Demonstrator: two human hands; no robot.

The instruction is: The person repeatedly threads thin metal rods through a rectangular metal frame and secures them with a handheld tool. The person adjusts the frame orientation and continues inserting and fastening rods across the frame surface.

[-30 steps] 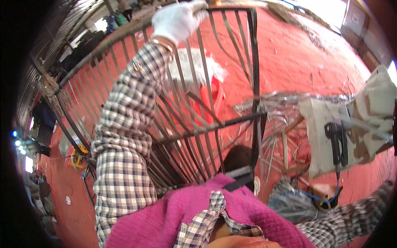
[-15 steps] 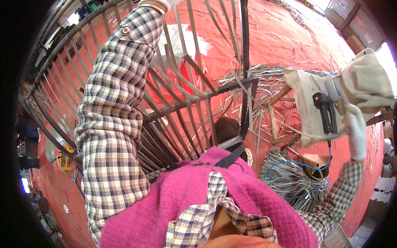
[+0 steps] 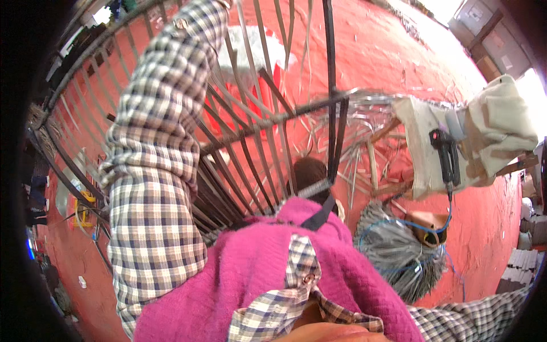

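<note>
My left arm point(image 3: 154, 171), in a checked sleeve, reaches up across a frame of dark rods woven with flat grey strips point(image 3: 273, 119). Its hand lies beyond the top edge, so what it touches is hidden. My right sleeve point(image 3: 478, 313) runs out to the lower right, where that hand is also out of view. Nearest to the right arm are a bundle of grey strips point(image 3: 393, 245) and a black air tool point(image 3: 447, 157) with a blue hose, which rests on a cloth-covered stool point(image 3: 421, 137).
Loose grey strips point(image 3: 364, 148) lie heaped on the red floor point(image 3: 370, 51) beyond the frame. A white bag point(image 3: 250, 48) sits past the rods. The blue hose point(image 3: 447, 214) loops over the bundle. A small yellow object point(image 3: 84, 208) stands at the left.
My right hand, gloved and holding a strip by the stool, has swung down and right out of view. My left hand has slipped past the top edge. The view has shifted slightly.
</note>
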